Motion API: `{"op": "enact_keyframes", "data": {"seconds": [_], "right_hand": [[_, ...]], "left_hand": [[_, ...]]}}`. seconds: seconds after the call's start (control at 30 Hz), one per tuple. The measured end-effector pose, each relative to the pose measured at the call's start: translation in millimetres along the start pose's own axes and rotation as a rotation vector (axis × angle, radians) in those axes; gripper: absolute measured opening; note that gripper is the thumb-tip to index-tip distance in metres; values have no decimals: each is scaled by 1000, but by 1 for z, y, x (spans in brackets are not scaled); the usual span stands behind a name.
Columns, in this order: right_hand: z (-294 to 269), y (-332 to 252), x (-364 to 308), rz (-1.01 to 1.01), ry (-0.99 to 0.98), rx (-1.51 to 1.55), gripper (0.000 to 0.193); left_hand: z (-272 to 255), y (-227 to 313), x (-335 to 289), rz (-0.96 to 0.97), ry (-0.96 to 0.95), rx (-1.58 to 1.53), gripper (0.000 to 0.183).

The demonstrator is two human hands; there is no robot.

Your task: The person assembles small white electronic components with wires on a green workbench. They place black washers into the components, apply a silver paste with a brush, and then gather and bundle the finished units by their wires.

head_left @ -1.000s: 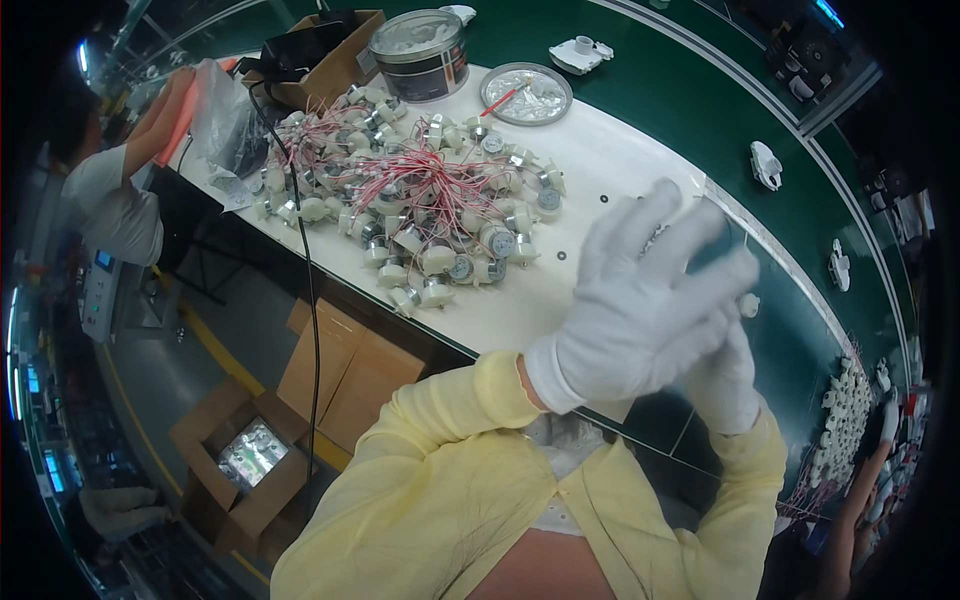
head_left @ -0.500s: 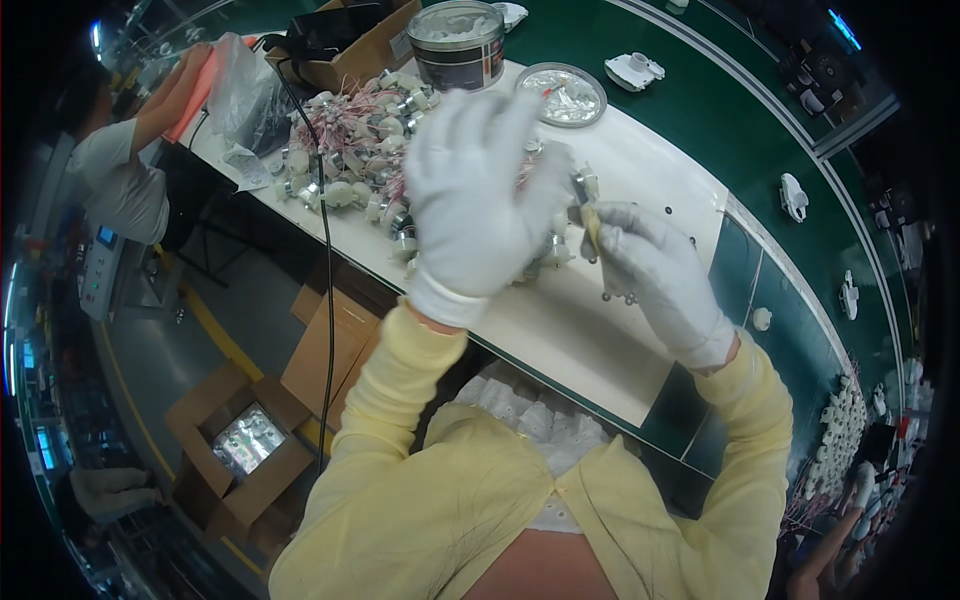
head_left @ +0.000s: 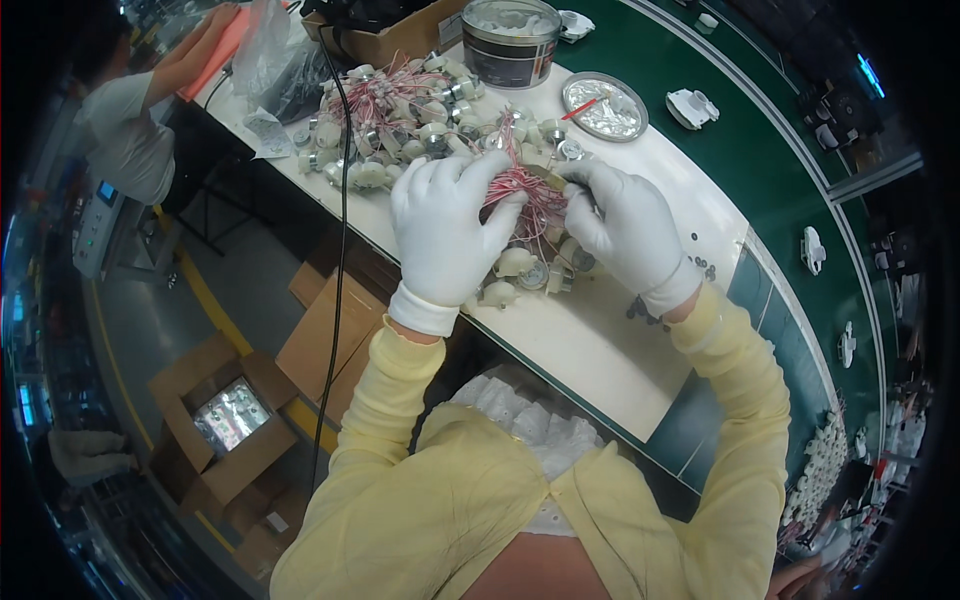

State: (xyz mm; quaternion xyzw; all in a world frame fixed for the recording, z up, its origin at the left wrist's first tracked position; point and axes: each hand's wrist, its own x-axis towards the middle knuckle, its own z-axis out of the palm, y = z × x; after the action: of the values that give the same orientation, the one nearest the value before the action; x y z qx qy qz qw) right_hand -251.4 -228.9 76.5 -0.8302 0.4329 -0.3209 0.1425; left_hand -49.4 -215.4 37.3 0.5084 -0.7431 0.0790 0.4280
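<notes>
Gloved in white, a worker bends both hands over a heap of small cream-and-silver motors (head_left: 432,138) on a white bench top (head_left: 600,345), their red and white wires (head_left: 535,192) bunched between the two palms. The left hand (head_left: 440,225) reaches up and inward, back of the glove upward, fingers curled and thumb set apart from them in a narrow C at the near side of the wires; from here one cannot tell whether it grips any. The right hand (head_left: 635,225) comes in from the other side, wrist angled toward the left, thumb and forefinger drawn close together beside the bundle; what may lie between the tips is too small to tell. Yellow sleeves (head_left: 735,370) frame the scene, the right elbow bent outward. Small dark rings (head_left: 697,262) dot the bench near the right wrist. Beyond the heap stand a dark tub (head_left: 510,60) and a round lid (head_left: 622,118) crossed by a red stick (head_left: 583,109), while a co-worker (head_left: 130,130) in a pale shirt leans over a bench at far left.
</notes>
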Motion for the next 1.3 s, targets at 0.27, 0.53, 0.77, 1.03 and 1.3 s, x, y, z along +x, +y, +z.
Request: {"op": "enact_keyframes", "data": {"seconds": [0.27, 0.53, 0.77, 1.03, 1.3], "right_hand": [[-2, 0, -3, -28, -88, -95, 16], [-6, -2, 2, -175, -68, -240, 16], [-5, 4, 2, -262, -46, -369, 22], [-6, 1, -2, -112, -77, -165, 19], [-10, -6, 1, 288, -239, 200, 23]], "left_hand": [[11, -4, -12, -78, -1, -102, 39], [3, -3, -12, -107, -65, -203, 42], [12, -7, -19, -155, -54, -212, 38], [12, -8, -17, -113, -35, -183, 36], [12, -9, -17, -81, -7, -162, 38]]}}
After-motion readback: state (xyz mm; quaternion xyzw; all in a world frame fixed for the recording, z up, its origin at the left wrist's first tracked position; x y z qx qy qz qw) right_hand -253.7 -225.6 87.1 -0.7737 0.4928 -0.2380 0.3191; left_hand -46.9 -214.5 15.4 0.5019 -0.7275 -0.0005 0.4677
